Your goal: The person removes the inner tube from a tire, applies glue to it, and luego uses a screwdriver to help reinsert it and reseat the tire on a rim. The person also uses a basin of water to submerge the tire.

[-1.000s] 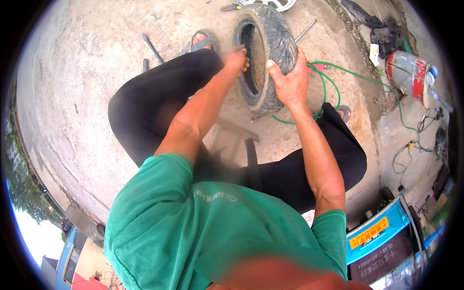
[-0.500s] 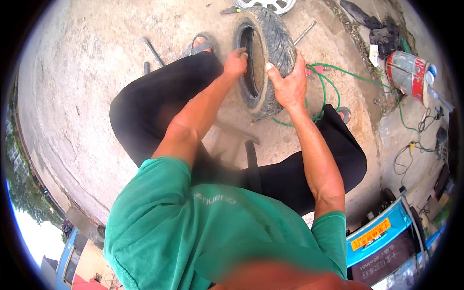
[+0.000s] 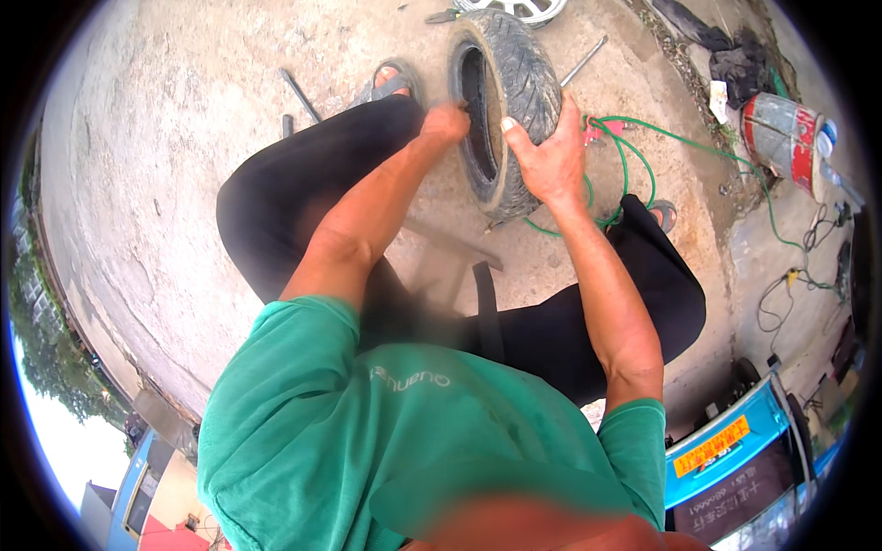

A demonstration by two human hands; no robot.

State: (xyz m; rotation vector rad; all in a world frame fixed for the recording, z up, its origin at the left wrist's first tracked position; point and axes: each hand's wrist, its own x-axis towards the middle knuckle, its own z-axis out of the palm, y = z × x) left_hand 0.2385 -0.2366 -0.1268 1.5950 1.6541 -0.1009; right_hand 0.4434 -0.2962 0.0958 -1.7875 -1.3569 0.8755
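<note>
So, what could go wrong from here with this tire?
The tire could tip if the right hand slips off its tread.
The left hand, bare at the tire's inner edge, might get scraped.
The green hose, looped near the right foot, could snag it.

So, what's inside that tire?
In the tire, part of a dark inner wall shows. The left hand covers some of the edge; the tire itself hides the rest.
</note>
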